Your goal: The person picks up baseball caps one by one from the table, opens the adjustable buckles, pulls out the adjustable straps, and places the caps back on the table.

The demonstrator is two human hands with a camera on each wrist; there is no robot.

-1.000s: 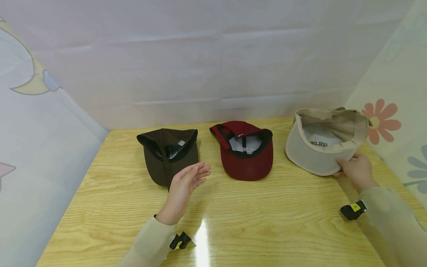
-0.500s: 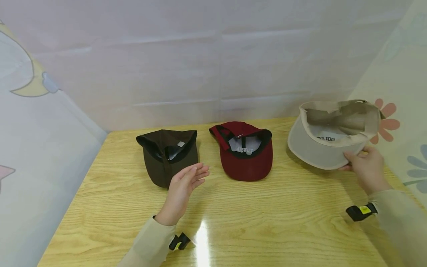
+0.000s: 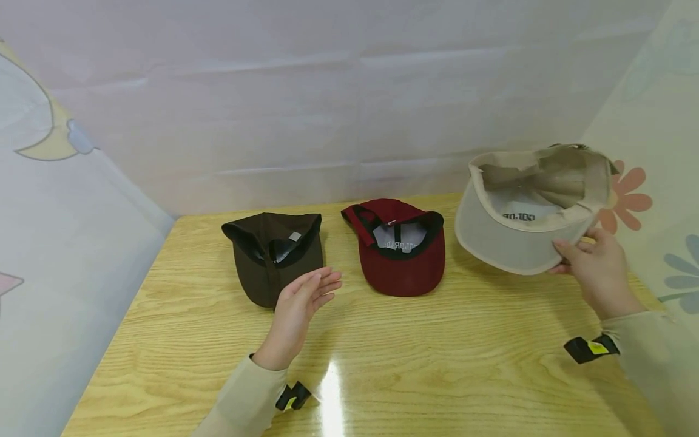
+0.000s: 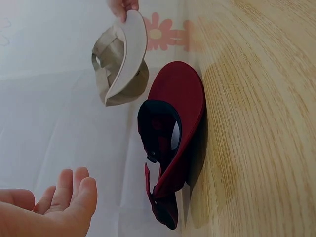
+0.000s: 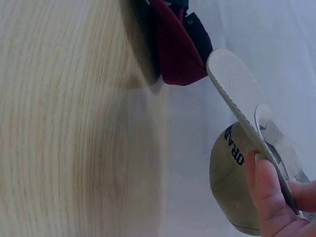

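Observation:
My right hand pinches the brim of a beige baseball cap, thumb on the upper face and fingers beneath. The cap is upside down, its hollow toward the head camera, and held above the table; dark lettering shows on its front in the right wrist view. To its left, a dark red cap lies upturned on the table. A dark brown cap lies upturned further left. My left hand holds nothing, its fingers loosely extended, overlapping the brown cap's brim in the head view.
The wood-grain table ends at a pale cloth backdrop. A side panel with a printed red flower stands close by the beige cap on the right. Another printed panel borders the left side.
My right hand has lifted the beige cap from the table's right side, first up and rightward, then a little back left. My left hand and the other two caps have stayed put.

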